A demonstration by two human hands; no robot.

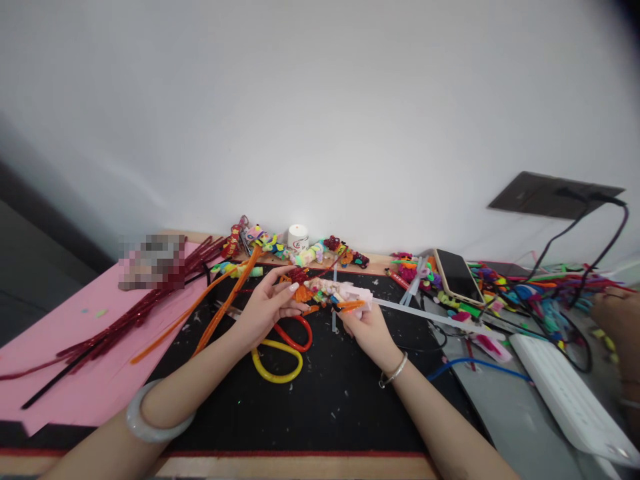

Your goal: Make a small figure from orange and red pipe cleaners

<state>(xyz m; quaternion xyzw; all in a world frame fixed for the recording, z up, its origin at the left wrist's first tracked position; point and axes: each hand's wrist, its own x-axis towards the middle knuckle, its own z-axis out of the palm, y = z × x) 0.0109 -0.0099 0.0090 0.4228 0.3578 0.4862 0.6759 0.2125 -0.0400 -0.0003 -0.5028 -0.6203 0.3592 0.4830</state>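
Left of the mat's middle, my left hand [267, 303] has its fingers closed around a small orange and red fuzzy pipe-cleaner piece [302, 292]. My right hand [369, 328] grips a pink glue gun [359, 295] with an orange trigger and bead-like decorations along its front. A long whitish stick [415, 312] runs out of its back to the right. The gun's front end is close to the fuzzy piece; whether they touch I cannot tell. Under my left hand lie scissors with a red and a yellow handle [277, 362], their blades partly hidden.
Dark red pipe cleaners [125, 320] lie across a pink sheet [45, 360] at left, near orange ones [227, 301]. Along the wall stand a white cup [298, 237] and colourful trinkets. On the right are a phone [457, 275], a white power strip [570, 397], cables and another person's hand [617, 317].
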